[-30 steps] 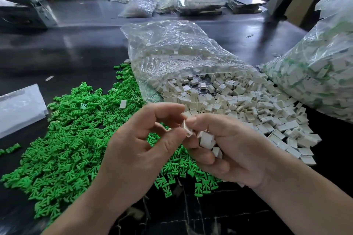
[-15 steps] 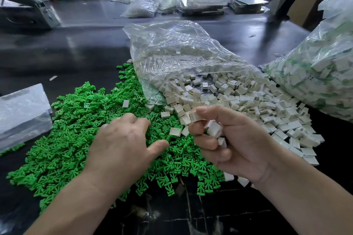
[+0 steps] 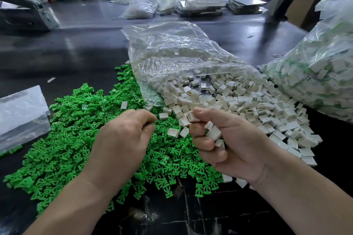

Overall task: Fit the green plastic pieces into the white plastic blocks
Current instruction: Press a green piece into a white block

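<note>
A wide heap of small green plastic pieces covers the dark table at the left and centre. White plastic blocks spill from a clear bag at centre right. My left hand is down on the green heap, its fingers curled and its thumb pinched against the fingertips. The green piece between them is hidden. My right hand hovers over the edge of both heaps and grips a handful of white blocks. Its thumb and forefinger hold one block at the top.
A large bag of white and green parts bulges in at the right edge. A flat clear bag lies at the left. The dark table runs back to more bags, trays and a machine at the far side.
One second ago both hands met at a white block. My left hand then dropped flat onto the green heap, and its fingers are now curled in a pinch. My right hand keeps its handful.
</note>
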A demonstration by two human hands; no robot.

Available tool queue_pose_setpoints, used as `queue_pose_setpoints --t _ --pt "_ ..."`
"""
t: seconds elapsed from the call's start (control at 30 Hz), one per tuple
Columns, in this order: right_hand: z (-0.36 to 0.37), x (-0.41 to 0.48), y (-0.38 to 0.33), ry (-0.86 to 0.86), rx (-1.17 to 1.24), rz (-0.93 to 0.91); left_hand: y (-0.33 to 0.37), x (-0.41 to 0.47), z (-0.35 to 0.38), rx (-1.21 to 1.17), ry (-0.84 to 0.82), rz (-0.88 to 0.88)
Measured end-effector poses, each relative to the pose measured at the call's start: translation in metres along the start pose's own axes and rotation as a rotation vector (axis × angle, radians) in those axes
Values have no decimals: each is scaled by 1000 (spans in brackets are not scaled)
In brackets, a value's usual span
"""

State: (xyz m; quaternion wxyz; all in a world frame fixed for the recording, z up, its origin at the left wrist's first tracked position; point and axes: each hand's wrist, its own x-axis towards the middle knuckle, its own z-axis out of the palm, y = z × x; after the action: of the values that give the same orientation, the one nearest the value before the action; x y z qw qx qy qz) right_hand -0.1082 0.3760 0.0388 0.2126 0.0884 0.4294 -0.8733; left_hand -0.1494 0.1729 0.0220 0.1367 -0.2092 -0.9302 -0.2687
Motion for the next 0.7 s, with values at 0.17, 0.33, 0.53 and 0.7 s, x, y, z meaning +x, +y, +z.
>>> queue_pose_setpoints --t 0.17,0.33,0.53,0.7 --pt "1 -2 1 17 -125 -49 5 2 0 -910 -55 -424" --pt "3 -1 6 37 -232 -103 7 4 3 -1329 -91 -552" --pt "5 0 12 84 -315 -144 15 -2 6 -1297 -82 -477" --pt "6 0 13 82 -356 -185 22 -7 8 -1241 -58 -413"
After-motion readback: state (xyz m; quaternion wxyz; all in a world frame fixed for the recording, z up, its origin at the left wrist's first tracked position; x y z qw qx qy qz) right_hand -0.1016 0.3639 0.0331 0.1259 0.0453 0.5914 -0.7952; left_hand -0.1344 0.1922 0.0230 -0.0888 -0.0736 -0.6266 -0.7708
